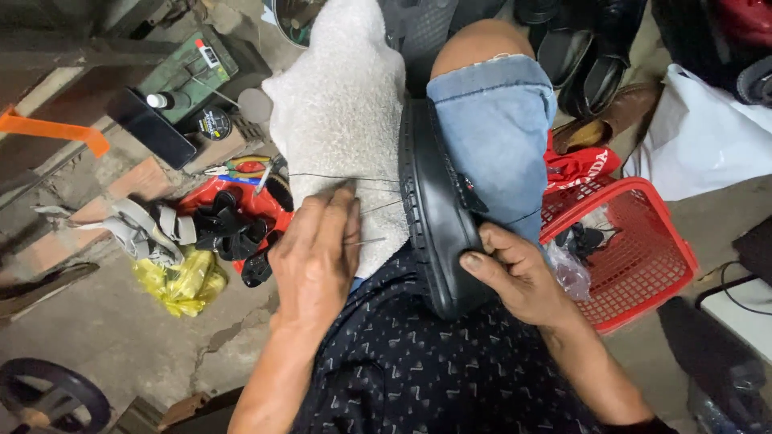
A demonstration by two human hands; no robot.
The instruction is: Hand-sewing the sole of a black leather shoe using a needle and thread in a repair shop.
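Observation:
A black shoe (434,210) stands on its side, sole edge up, clamped between my knees. A white towel (342,104) covers the left knee and blue denim shorts (494,133) cover the right. My right hand (515,273) grips the shoe's heel end from the right, thumb on the sole. My left hand (315,257) rests on the towel, its fingers pinched on a thin metal needle (366,240) that points at the sole. Dark thread (346,178) runs taut from the sole edge across the towel.
A red plastic basket (643,257) sits at the right beside a white bag (708,137). Left of my knee lie a red tray with black pieces (233,229), pliers (237,169), grey sandals (145,229) and a yellow bag (181,281). More shoes (587,64) lie beyond.

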